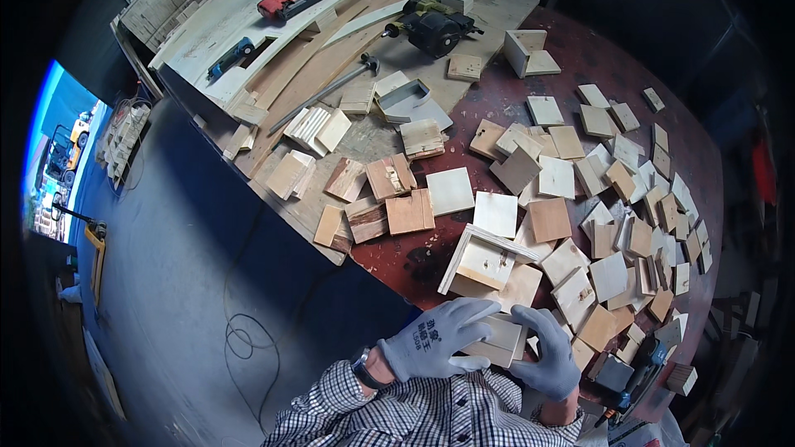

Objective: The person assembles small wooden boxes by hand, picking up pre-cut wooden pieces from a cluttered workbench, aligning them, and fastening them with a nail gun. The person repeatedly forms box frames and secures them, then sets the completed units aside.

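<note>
Left hand point(439, 339) and right hand point(553, 358) grip a wooden block point(503, 341) between them at the table point(580, 43) near edge; loose wood pieces point(609, 276) crowd toward its right edge

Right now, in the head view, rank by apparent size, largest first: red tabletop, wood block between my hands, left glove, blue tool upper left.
1. Red tabletop
2. Left glove
3. Wood block, partly covered
4. Blue tool

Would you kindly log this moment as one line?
left hand: holding wooden block; right hand: holding same block; beyond: joined wooden pieces; around: loose boards, red table
</note>
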A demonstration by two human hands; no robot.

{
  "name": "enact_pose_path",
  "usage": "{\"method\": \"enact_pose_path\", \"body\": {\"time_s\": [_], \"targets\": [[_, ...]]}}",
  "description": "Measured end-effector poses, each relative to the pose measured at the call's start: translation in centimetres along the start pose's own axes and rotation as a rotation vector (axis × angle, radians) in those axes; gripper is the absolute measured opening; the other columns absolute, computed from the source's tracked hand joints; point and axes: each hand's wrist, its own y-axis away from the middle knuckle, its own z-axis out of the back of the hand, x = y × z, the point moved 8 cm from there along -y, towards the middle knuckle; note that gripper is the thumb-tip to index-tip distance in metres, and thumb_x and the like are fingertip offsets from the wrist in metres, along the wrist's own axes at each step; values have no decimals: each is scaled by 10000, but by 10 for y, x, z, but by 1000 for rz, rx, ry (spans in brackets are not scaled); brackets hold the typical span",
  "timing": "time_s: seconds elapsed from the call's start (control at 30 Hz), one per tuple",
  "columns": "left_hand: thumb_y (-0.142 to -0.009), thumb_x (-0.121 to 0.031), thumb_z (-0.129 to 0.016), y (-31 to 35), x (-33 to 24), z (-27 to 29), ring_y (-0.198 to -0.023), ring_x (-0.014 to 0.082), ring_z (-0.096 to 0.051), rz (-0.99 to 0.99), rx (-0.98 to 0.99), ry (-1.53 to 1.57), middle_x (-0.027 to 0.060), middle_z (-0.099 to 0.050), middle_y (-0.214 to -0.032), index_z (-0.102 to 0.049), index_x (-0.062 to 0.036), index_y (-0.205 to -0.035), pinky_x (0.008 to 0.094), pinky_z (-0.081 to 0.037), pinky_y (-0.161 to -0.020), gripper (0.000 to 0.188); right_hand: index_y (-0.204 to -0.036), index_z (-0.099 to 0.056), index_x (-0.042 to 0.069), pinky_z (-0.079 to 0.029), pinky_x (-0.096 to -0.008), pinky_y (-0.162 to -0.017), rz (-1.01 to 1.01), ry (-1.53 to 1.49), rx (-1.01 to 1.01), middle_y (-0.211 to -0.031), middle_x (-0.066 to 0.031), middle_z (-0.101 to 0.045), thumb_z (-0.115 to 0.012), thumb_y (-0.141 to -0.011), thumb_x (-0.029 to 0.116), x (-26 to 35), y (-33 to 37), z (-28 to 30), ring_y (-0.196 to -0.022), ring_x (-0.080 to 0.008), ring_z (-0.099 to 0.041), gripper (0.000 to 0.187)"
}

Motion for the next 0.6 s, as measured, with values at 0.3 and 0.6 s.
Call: {"method": "enact_pose_path", "body": {"time_s": [0.3,0.6], "targets": [[-664,-171,-831,5,-4,7,-1280,325,-619,38,48,-137,112,-589,-1463,-559,-135,-1487,464,-529,-1087,867,-1508,-504,2,-543,-406,-978,59,2,5,-1288,-207,-660,-916,-684,100,3,3,-12,-1129,-334,-664,926],[-738,-136,-955,18,21,77,-1268,306,-632,206,-544,-7,156,-589,-1400,-393,-39,-1541,424,-533,-1072,985,-1542,-435,-66,-528,-333,-909,-83,-115,-728,-1121,-140,-685,-634,-891,4,-60,45,13,-961,-195,-656,684]]}}
